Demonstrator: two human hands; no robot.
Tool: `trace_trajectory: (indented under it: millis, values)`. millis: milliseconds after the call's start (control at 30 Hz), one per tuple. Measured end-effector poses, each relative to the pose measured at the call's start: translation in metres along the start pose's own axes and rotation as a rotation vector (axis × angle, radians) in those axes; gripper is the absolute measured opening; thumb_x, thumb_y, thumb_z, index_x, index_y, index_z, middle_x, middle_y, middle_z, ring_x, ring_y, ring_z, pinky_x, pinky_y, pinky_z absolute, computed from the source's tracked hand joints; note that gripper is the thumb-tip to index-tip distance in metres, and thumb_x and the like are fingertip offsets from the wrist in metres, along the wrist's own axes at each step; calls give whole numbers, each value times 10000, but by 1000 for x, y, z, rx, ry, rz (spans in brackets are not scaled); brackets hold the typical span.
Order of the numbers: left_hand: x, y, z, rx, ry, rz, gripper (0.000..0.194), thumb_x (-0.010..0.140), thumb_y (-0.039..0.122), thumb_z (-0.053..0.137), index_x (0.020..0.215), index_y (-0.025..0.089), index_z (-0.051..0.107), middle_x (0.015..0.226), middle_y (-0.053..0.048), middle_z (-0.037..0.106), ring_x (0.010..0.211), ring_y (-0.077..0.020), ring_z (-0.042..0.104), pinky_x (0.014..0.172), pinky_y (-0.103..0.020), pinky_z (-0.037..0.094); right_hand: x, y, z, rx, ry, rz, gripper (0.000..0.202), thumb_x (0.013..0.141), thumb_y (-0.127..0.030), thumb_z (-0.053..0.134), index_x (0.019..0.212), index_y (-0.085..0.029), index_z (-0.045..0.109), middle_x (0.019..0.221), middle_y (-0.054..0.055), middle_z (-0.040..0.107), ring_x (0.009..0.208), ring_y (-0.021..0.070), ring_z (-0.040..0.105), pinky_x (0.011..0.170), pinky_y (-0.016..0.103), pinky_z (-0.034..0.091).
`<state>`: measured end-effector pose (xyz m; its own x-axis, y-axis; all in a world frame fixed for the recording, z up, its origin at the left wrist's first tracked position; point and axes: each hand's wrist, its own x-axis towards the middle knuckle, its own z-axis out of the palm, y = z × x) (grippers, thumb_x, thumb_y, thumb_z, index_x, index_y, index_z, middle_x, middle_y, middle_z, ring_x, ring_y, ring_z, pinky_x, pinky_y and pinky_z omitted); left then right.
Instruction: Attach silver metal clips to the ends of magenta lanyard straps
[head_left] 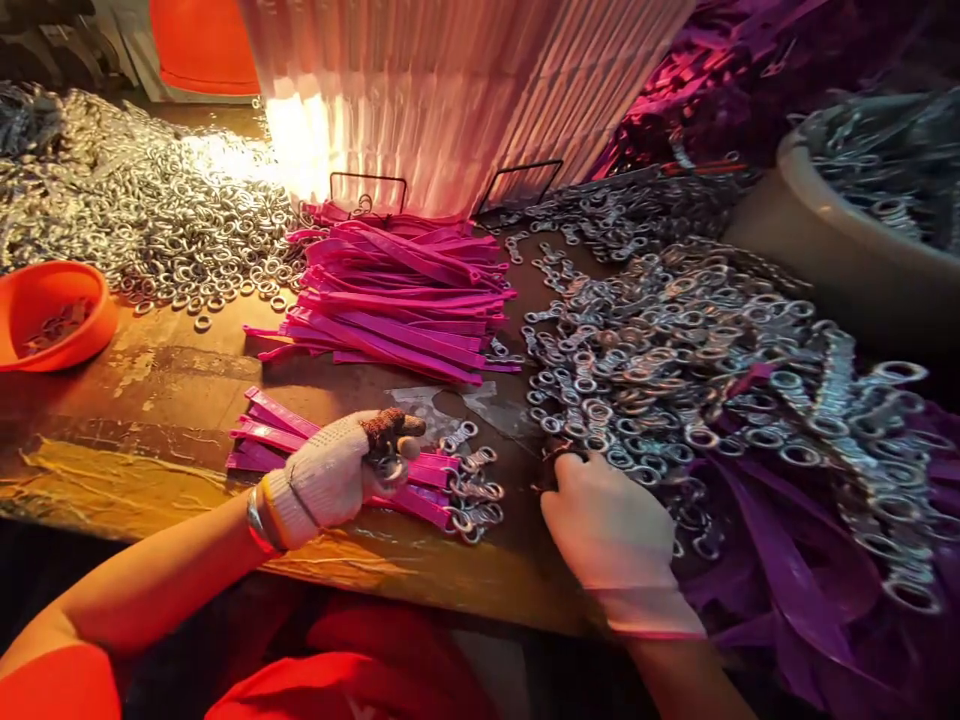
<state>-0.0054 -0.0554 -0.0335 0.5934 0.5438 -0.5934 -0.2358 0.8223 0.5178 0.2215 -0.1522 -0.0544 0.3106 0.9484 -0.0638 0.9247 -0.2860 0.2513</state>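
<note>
My left hand [330,475], in a pale knit glove with dark fingertips, is closed above a small bundle of pink straps [259,440]. A shiny metal ring [390,472] shows at its curled fingers. Silver metal fittings [476,490] with round ends sit at the right ends of these straps. My right hand [607,520], also gloved, has its fingers bent at the near left edge of a heap of ringed metal fittings [645,350]. Its fingertips are dark and partly hidden, so what they pinch is unclear.
A thick stack of pink straps [397,290] lies before a translucent corrugated panel [450,100]. Loose metal rings [187,220] are heaped at left beside an orange bowl [97,320]. A large tub [832,220] of metal parts stands right, with purple straps [787,550] below.
</note>
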Motion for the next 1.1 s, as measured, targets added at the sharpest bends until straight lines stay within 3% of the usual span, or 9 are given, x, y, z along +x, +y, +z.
trace_trajectory:
  millis: [133, 200, 267, 367, 533, 700, 900, 1000, 1100]
  values:
    - [-4, -3, -5, -19, -30, 72, 230, 790, 217, 701, 993, 110, 681, 830, -60, 654, 612, -111, 607, 512, -206, 493, 0, 2, 0, 49, 21, -6, 157, 793, -92, 509, 774, -114, 663, 769, 186, 658, 719, 307, 657, 576, 353, 432]
    - [-10, -2, -5, 30, -32, 99, 299, 750, 158, 722, 1041, 115, 670, 866, -55, 655, 673, -120, 629, 589, -230, 539, -4, 3, -2, 269, 120, -35, 185, 786, -96, 495, 860, -125, 662, 866, 190, 683, 855, 324, 668, 683, 392, 498]
    - [-16, -2, -5, 105, -23, 145, 363, 721, 96, 715, 1076, 117, 647, 857, -45, 657, 704, -120, 639, 659, -247, 557, -11, -1, -7, 629, 200, -106, 256, 842, -137, 465, 1025, -153, 643, 971, 142, 708, 933, 277, 675, 777, 381, 533]
    - [-21, -2, -3, 274, -17, 248, 363, 727, 91, 689, 1083, 113, 620, 773, -29, 667, 674, -123, 644, 672, -248, 544, -21, -20, -19, 1048, 194, -205, 268, 936, -257, 438, 1136, -214, 613, 996, 62, 732, 882, 211, 697, 768, 331, 564]
    - [-27, -4, 0, 512, 48, 439, 297, 791, 135, 633, 1087, 135, 627, 842, -45, 705, 746, -150, 673, 721, -272, 551, -26, -61, -30, 1297, 113, -208, 320, 936, -356, 536, 1225, -225, 583, 1041, 70, 732, 865, 204, 698, 783, 338, 578]
    - [-29, -14, -3, 673, 105, 555, 256, 824, 159, 635, 1079, 167, 645, 977, -57, 719, 857, -164, 677, 757, -249, 543, -23, -78, -28, 1203, 155, -300, 305, 934, -339, 536, 1197, -198, 594, 1116, 113, 703, 1041, 244, 658, 914, 399, 532]
    - [-26, -20, -8, 767, 112, 572, 226, 838, 153, 620, 1060, 177, 658, 1030, -60, 715, 937, -177, 666, 847, -259, 523, -22, -79, -23, 876, 238, -363, 265, 864, -118, 430, 1012, -166, 645, 930, 114, 705, 888, 250, 654, 792, 368, 517]
    - [-28, -15, -7, 791, 63, 512, 196, 830, 157, 622, 1015, 175, 683, 921, -53, 713, 768, -148, 647, 672, -212, 506, -21, -76, -27, 750, 289, -404, 246, 825, -92, 445, 956, -163, 640, 868, 104, 691, 798, 230, 635, 720, 324, 482]
    - [-28, -12, -4, 718, -5, 357, 140, 853, 244, 632, 972, 174, 655, 714, -8, 634, 539, -95, 525, 480, -178, 397, -22, -75, -37, 689, 331, -443, 172, 809, -111, 457, 799, -189, 609, 730, 64, 644, 671, 197, 581, 624, 294, 418]
